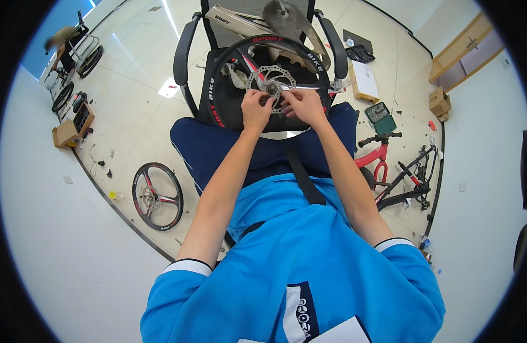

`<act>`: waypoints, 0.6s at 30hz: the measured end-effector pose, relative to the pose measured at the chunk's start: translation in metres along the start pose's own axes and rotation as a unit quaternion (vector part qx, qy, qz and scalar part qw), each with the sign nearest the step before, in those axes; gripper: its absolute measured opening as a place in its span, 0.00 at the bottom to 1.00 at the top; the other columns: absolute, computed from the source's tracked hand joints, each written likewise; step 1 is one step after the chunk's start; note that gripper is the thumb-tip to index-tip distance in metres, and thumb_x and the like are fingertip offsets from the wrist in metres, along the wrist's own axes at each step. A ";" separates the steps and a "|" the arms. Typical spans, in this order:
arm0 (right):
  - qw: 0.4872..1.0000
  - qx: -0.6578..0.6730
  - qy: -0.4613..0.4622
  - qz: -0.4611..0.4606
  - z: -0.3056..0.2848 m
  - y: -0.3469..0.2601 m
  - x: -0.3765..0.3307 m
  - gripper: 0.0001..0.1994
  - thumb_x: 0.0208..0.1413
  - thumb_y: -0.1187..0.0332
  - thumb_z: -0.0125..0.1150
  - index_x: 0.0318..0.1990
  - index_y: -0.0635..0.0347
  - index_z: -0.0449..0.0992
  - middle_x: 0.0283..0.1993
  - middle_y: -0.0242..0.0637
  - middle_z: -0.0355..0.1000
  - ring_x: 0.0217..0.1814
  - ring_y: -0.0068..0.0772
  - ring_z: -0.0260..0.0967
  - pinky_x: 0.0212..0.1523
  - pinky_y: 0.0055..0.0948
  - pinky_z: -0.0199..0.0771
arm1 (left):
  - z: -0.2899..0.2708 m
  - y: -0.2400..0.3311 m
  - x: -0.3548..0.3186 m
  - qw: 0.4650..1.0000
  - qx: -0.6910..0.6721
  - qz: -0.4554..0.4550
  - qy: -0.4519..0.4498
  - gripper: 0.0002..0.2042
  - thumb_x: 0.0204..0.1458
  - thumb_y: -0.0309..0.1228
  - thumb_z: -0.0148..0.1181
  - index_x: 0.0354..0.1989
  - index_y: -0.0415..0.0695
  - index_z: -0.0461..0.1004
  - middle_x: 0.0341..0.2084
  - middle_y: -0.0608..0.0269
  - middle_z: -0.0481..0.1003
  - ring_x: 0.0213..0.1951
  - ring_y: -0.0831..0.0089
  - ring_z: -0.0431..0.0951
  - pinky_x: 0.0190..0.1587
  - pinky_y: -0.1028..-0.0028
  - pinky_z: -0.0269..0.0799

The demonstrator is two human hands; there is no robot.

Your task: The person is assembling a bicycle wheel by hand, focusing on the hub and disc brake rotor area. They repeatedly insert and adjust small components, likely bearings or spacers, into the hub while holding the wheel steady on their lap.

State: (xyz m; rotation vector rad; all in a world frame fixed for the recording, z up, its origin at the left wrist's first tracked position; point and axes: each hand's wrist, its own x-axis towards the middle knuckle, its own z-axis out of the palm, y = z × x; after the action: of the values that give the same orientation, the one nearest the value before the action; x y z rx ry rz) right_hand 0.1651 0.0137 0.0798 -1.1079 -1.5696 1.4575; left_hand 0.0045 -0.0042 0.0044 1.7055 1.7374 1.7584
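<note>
A black bicycle wheel [213,104] with red and white lettering lies flat across the seat of an office chair [185,54] in front of me. At its centre sits a silver brake disc [270,69] with a cut-out pattern, around the hub [272,89]. My left hand [257,111] is closed at the disc's near left side, thumb and fingers pinched on it beside the hub. From the right, my right hand [304,107] reaches the disc with bent, closed fingers; what its fingertips hold is too small to make out.
A beige bicycle frame [240,22] rests on the chair behind the wheel. Another wheel [138,197] lies on the floor at left. To the right are a green case [383,124], a red bike frame [376,155] and a black frame [400,195]. A person [60,40] is at far left.
</note>
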 end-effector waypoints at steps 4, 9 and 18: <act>0.949 0.309 0.024 0.051 -0.007 0.000 0.000 0.11 0.59 0.71 0.58 0.42 0.73 0.75 0.38 0.45 0.78 0.35 0.35 0.79 0.36 0.29 0.82 | 0.004 -0.006 -0.001 1.000 0.015 0.023 0.008 0.06 0.43 0.26 0.68 0.30 0.37 0.80 0.28 0.57 0.74 0.26 0.64 0.76 0.31 0.70 0.73; 0.969 0.226 0.022 0.095 -0.006 0.012 0.001 0.15 0.61 0.61 0.59 0.41 0.68 0.77 0.33 0.42 0.78 0.29 0.31 0.78 0.31 0.25 0.79 | 0.005 -0.009 -0.001 1.000 0.008 0.023 -0.014 0.07 0.43 0.24 0.66 0.31 0.37 0.81 0.30 0.54 0.73 0.36 0.58 0.76 0.39 0.65 0.72; 0.999 0.023 0.023 -0.027 0.016 0.031 0.033 0.11 0.62 0.70 0.52 0.43 0.71 0.73 0.31 0.41 0.77 0.28 0.24 0.74 0.28 0.23 0.75 | -0.004 -0.003 0.003 1.000 -0.008 -0.005 -0.014 0.07 0.41 0.24 0.67 0.31 0.38 0.81 0.28 0.57 0.75 0.27 0.66 0.76 0.31 0.71 0.73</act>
State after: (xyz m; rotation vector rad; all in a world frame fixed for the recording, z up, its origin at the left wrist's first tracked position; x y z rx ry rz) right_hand 0.1411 0.0381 0.0453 -1.0584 -1.5151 1.4160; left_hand -0.0008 -0.0030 0.0053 1.7033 1.7124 1.7318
